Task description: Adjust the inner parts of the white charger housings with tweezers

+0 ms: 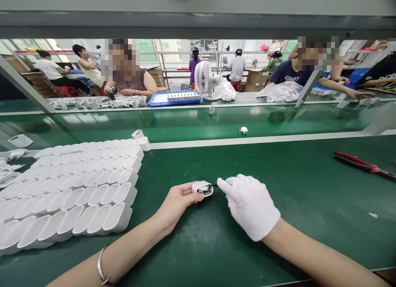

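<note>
In the head view, my bare left hand [182, 198] pinches a small white plastic housing [198, 187] over the middle of the green bench. Its open end faces right, and electronic parts show inside. My right hand [249, 204], in a white glove, is closed on a thin dark tool [214, 185] whose tip reaches the housing's opening. Most of that tool is hidden by the glove, so its kind cannot be made out. To the left stand rows of white housings [116, 217], side by side with their open tops up.
Pliers [365, 164] with red and black handles lie at the right. A small circuit assembly [243, 130] and a lone white housing [211, 110] sit farther back. Beyond are a white fan [203, 77], a blue tray [154, 100] and several co-workers. A metal beam crosses overhead.
</note>
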{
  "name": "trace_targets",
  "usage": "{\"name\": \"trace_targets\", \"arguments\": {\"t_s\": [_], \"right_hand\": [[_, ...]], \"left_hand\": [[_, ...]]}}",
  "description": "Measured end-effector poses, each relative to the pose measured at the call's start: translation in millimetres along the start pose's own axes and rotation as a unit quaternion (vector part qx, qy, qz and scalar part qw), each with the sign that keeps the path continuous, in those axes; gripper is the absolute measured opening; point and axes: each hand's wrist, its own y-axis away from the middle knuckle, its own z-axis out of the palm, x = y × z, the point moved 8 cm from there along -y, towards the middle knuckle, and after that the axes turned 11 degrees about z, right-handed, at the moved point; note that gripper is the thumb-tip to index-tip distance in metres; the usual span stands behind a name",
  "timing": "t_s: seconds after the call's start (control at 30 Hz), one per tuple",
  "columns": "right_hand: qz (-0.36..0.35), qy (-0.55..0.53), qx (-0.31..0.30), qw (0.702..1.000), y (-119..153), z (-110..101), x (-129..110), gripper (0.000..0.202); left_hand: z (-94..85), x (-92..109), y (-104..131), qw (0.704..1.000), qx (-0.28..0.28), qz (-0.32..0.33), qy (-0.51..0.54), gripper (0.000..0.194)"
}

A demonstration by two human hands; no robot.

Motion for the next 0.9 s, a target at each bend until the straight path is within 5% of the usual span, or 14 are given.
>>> {"name": "trace_targets", "arguments": {"t_s": [0.2,0.43,0.9], "right_hand": [[0.004,-0.075,0.007,0.997,-2,-8,8,0.025],[-0.013,-0.099,-0.028,0.995,0,10,-9,0.026],[-0.03,-0.01,0.049,0.998,0,2,-19,0.028]], "left_hand": [[-2.1,2,-3,1.0,0.0,0.003,0.018,0.025],[0.6,5,-3,1.0,-0.01,0.009,0.008,0.02],[4.4,3,-1,1.0,-0.025,0.002,0.0,0.029]]}}
